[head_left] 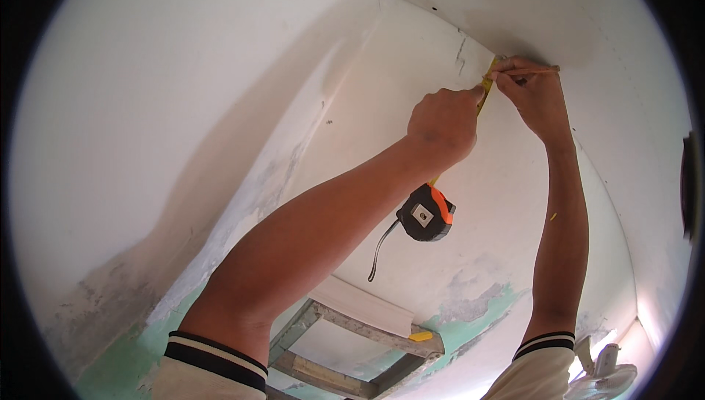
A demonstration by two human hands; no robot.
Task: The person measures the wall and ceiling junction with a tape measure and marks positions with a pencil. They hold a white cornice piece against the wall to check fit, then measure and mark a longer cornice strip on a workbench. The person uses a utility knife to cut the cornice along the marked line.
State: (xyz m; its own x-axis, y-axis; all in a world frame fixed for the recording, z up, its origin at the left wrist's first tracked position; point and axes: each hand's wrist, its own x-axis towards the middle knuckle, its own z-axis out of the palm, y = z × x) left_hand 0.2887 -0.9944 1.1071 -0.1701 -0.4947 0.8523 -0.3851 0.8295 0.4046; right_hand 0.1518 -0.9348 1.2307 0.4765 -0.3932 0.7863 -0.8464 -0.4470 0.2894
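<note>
My left hand [444, 122] is closed around the yellow blade of a tape measure [426, 214], pressing it to the white wall. The black and orange case hangs below my wrist on the drawn-out blade, its dark wrist strap dangling. Where the wall meets the panel above, the blade's upper end sits close to the corner. My right hand [542, 100] pinches a slim brownish pencil [543, 70] beside that end. Its tip is at or very near the blade; I cannot tell whether it touches. Dark scribbled marks [460, 51] show on the wall to the left.
Below stands a worn ladder [334, 379] with a small yellow object [421, 336] on its top and a pale board [371, 304] next to it. A fan [606, 374] is at the lower right. Peeling green paint [477, 323] shows low on the wall. A dark object [689, 186] is at the right rim.
</note>
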